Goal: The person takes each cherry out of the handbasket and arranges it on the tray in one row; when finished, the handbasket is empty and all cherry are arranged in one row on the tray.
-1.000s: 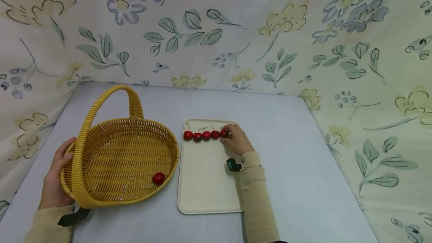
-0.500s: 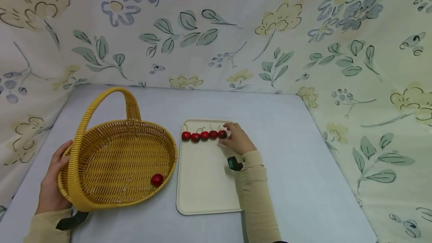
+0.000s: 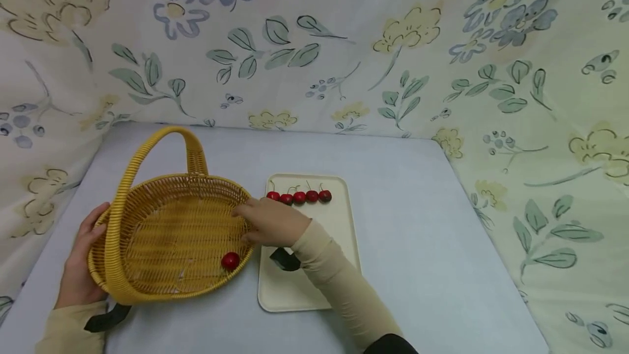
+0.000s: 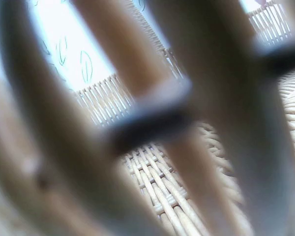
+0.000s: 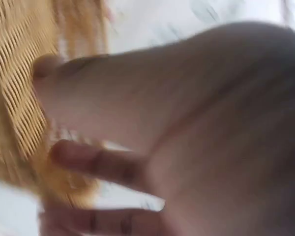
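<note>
A yellow wicker basket point(image 3: 172, 234) with a tall arched handle stands at the left in the head view. My left hand point(image 3: 81, 264) grips its left rim, fingers over the edge; its blurred fingers fill much of the left wrist view. One red cherry point(image 3: 230, 261) lies inside, near the lower right wall. My right hand point(image 3: 277, 222) reaches over the basket's right rim, fingers apart and nothing visible between them. Behind it, several cherries point(image 3: 312, 196) with stems form a row along the far end of a cream tray point(image 3: 339, 217). Arm and sleeve cover part of that tray.
The pale tabletop point(image 3: 417, 245) extends right of the tray. Floral cloth point(image 3: 373, 81) hangs behind the table and along both sides. The basket handle point(image 3: 130, 179) rises high near my left hand.
My right hand has left the rightmost cherry in the row and moved left and nearer, over the basket's right rim. That cherry stays on the tray. My left hand keeps its hold.
</note>
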Demonstrator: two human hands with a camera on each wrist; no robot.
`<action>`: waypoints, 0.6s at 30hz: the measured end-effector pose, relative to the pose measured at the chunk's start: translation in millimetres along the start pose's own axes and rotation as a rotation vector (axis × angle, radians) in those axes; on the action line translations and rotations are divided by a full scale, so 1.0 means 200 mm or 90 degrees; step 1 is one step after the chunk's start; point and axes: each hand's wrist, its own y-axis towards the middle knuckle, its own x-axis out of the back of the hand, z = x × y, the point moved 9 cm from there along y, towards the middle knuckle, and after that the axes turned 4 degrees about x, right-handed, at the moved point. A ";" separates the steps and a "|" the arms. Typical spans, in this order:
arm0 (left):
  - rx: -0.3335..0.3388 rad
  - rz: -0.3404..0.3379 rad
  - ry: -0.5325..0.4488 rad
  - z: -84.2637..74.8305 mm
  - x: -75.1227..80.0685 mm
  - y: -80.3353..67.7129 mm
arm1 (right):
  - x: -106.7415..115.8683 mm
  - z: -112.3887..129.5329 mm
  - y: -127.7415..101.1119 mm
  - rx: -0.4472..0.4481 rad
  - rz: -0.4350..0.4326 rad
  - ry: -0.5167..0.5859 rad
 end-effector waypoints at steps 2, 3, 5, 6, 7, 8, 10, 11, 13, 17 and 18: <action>0.005 -0.003 0.022 -0.01 0.00 0.00 | -0.04 0.06 0.05 0.001 0.028 -0.072; 0.008 -0.005 0.030 -0.01 0.00 0.00 | -0.05 0.07 0.06 -0.008 0.033 -0.101; 0.011 -0.007 0.048 0.00 0.01 0.00 | -0.06 0.08 0.07 -0.033 0.035 -0.132; 0.010 -0.008 0.054 0.00 0.01 0.00 | -0.07 0.08 0.07 -0.042 0.034 -0.133; 0.009 -0.008 0.053 0.00 0.01 0.00 | -0.08 0.08 0.07 -0.042 0.036 -0.130; 0.008 -0.006 0.046 -0.01 0.01 0.00 | -0.08 0.09 0.08 -0.039 0.038 -0.124; 0.002 -0.001 0.032 -0.01 0.01 0.00 | -0.10 0.11 0.10 -0.022 0.049 -0.120; 0.000 0.002 0.024 -0.01 0.01 0.00 | -0.12 0.13 0.12 -0.013 0.059 -0.114; -0.001 -0.002 0.014 -0.02 0.01 0.00 | -0.16 0.16 0.15 0.003 0.085 -0.101; 0.006 -0.033 0.023 -0.02 0.03 0.00 | -0.25 0.21 0.20 0.018 0.156 -0.080; 0.010 -0.042 0.027 -0.02 0.04 -0.01 | -0.27 0.22 0.21 0.019 0.173 -0.080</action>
